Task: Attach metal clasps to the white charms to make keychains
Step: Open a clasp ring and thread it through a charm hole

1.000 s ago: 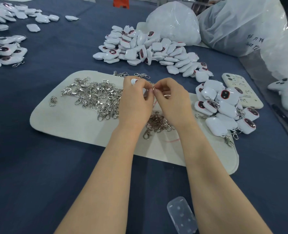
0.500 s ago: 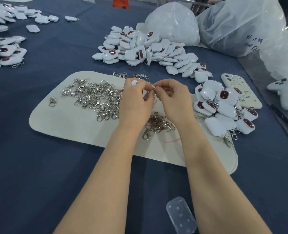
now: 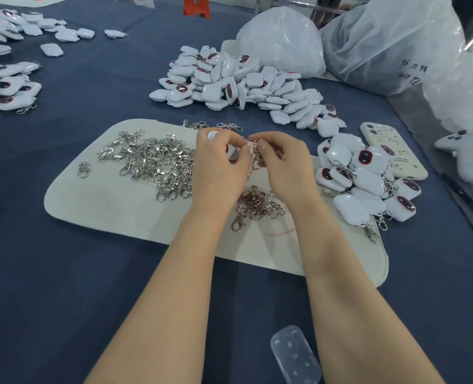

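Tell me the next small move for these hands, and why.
Probably finish linking the clasp to the charm: the left hand grips the charm, the right hand pinches the clasp beside it, and the join itself is hidden.

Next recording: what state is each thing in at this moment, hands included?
Left hand, grips a small white rounded charm.
Right hand, pinches a silver metal clasp against that charm.
White charm, held above the mat, mostly hidden by fingers.
Silver clasp, pinched; attachment cannot be told.
Heap of loose silver clasps, lying on the cream felt mat.
Charms at right, clasps already attached.
Cream-cased phone, lying face down.
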`<state>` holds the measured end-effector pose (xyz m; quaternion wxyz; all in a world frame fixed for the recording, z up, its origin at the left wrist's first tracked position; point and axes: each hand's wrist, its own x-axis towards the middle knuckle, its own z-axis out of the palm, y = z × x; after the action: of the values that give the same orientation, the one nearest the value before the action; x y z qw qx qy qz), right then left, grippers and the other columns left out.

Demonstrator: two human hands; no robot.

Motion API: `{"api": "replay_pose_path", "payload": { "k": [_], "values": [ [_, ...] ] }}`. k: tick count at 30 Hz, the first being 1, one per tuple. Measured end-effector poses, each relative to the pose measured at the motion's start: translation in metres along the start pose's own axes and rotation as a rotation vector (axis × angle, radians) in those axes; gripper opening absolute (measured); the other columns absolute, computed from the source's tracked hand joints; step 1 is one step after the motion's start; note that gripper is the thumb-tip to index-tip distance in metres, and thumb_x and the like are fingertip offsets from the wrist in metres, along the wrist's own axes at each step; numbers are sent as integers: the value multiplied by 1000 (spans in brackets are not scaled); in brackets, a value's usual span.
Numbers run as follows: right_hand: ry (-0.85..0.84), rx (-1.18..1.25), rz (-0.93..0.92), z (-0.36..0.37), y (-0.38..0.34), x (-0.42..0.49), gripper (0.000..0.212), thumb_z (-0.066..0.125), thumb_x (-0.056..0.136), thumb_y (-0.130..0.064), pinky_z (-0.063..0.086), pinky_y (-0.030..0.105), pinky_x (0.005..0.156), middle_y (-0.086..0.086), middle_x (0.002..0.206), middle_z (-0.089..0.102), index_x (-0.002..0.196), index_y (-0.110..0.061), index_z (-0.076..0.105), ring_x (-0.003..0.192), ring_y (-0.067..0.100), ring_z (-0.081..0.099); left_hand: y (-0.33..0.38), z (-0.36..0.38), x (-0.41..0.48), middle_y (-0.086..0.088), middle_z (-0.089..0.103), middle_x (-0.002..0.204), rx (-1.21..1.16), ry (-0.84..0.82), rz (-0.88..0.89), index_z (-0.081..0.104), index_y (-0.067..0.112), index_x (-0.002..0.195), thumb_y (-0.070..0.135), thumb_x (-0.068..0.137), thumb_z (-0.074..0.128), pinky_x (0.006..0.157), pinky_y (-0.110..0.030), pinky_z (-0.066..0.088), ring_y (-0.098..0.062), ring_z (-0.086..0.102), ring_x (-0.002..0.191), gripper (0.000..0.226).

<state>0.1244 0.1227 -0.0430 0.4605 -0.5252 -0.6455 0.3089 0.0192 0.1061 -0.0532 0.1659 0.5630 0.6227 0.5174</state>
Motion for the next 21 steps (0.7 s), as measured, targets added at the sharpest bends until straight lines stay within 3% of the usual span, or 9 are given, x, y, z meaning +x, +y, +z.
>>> {"api": "replay_pose_path", "payload": {
  "k": [2, 5, 9, 12, 16, 19, 21],
  "values": [
    [-25, -31, -27, -2, 0, -1, 19, 50, 94, -7, 51, 35, 84, -5, 86, 67, 95, -19, 65, 77, 9, 59, -1, 0, 1, -2, 46, 107, 7, 9, -1, 64, 16, 88, 22, 88, 63, 65, -1, 28, -2, 43, 77, 7],
    [-74, 3, -14, -1, 1, -2, 12, 51, 94, -6, 50, 41, 85, 4, 86, 62, 94, -17, 55, 81, 22, 59, -2, -1, 2, -5, 51, 108, 21, -49, -1, 68, 16, 93, 22, 90, 61, 66, 5, 26, 7, 42, 75, 9],
    [-114, 104, 47, -3, 1, -2, 12, 47, 96, -5, 54, 43, 85, -1, 83, 59, 99, -15, 53, 75, 17, 62, -1, -1, 4, -1, 48, 101, -25, -120, -49, 67, 19, 90, 20, 89, 61, 68, -2, 27, -1, 42, 80, 6],
    [-122, 112, 61, -7, 2, 0, 13, 47, 96, -5, 55, 34, 74, -3, 82, 60, 101, -14, 56, 64, 8, 59, 0, 1, 4, -4, 53, 101, -45, -155, -51, 65, 19, 85, 18, 88, 62, 74, -13, 29, -6, 43, 83, 4],
    [-118, 130, 63, -10, 1, 1, 15, 48, 94, -2, 48, 22, 62, 0, 84, 60, 102, -12, 56, 61, 8, 52, -1, 2, 3, -1, 43, 105, -75, -129, -77, 67, 20, 96, 23, 88, 65, 70, -3, 30, -2, 42, 81, 9],
    [-100, 181, 97, -10, 1, 0, 14, 52, 93, -4, 47, 26, 67, 0, 81, 62, 104, -12, 55, 66, 13, 52, 0, 1, 2, -5, 45, 107, -57, -152, -42, 69, 14, 98, 18, 88, 64, 69, 6, 28, -2, 42, 81, 11],
    [-82, 204, 118, -9, 2, 1, 14, 54, 93, -4, 47, 30, 70, 0, 78, 63, 105, -11, 55, 65, 13, 51, 0, 1, 3, -4, 44, 105, -27, -152, -28, 68, 15, 94, 18, 89, 63, 70, 1, 28, -7, 41, 85, 8]
  ]
}}
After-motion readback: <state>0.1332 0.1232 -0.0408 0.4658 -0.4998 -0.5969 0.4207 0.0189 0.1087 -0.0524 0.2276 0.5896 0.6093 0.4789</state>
